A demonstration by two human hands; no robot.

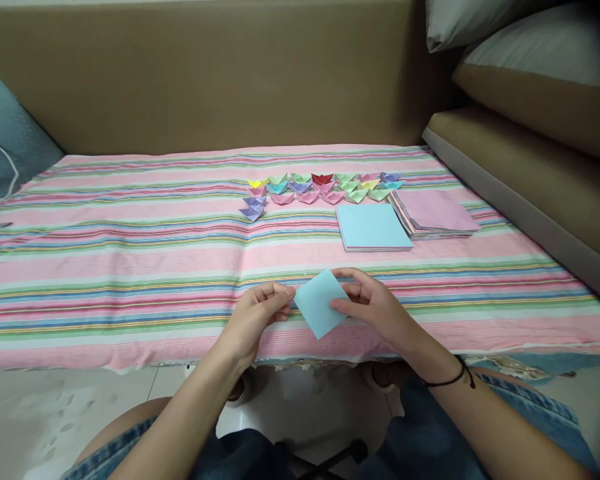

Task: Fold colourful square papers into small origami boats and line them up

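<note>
1. Being pinched at its left corner by the thumb and forefinger of the left hand (265,307), the sheet (318,304), light blue and square, is held in front of the blue stack (374,227), slightly to its left.
2. The sheet is also gripped along its right side by the right hand (370,307); the thumb is laid on top, and the other fingers are partly hidden.
3. A dark bracelet (450,381) is worn on the right wrist, in front of the blue stack and to its right.
4. The striped cloth (155,260) is spread under the blue stack.
5. The mauve stack (437,211) is set just beside the blue stack, on its right.
6. Folded paper boats (325,189) in mixed colours are ranged closely in rows behind the blue stack and leftward from it.
7. Cushions (545,87) are piled well to the right of the blue stack.
</note>
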